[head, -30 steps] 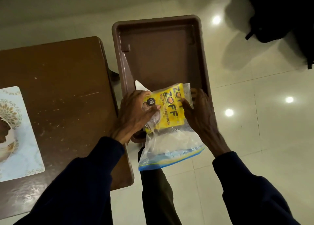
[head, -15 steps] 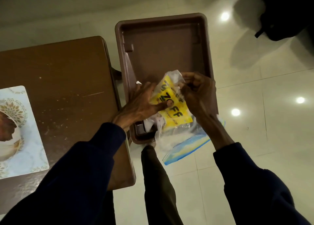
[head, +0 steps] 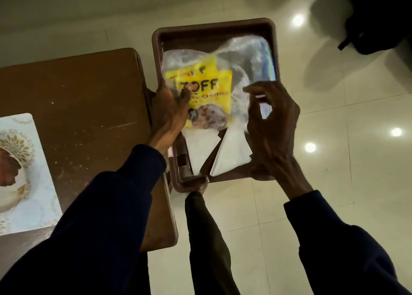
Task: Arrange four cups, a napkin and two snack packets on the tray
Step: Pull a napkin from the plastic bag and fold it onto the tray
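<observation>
A brown plastic tray [head: 214, 25] rests on my knee beside the table. Over its far half I hold a clear zip bag [head: 245, 56] with a yellow snack packet [head: 200, 80] inside it. My left hand [head: 169, 109] grips the bag's left side, thumb across the packet. My right hand [head: 274, 127] pinches the bag's right edge with thumb and fingertips. Two folded white napkin pieces [head: 231, 154] lie in the tray's near end, partly under the bag. A patterned cup [head: 11, 161] shows at the left edge, cut off.
A brown wooden table [head: 78, 94] stands left of the tray, touching it. A pale patterned placemat [head: 38, 183] lies under the cup. My dark trouser leg [head: 207, 239] is below the tray. A black bag [head: 379, 16] sits on the tiled floor, top right.
Both hands have carried the zip bag from the tray's near end up over its far half. The white napkin pieces at the near end are now uncovered.
</observation>
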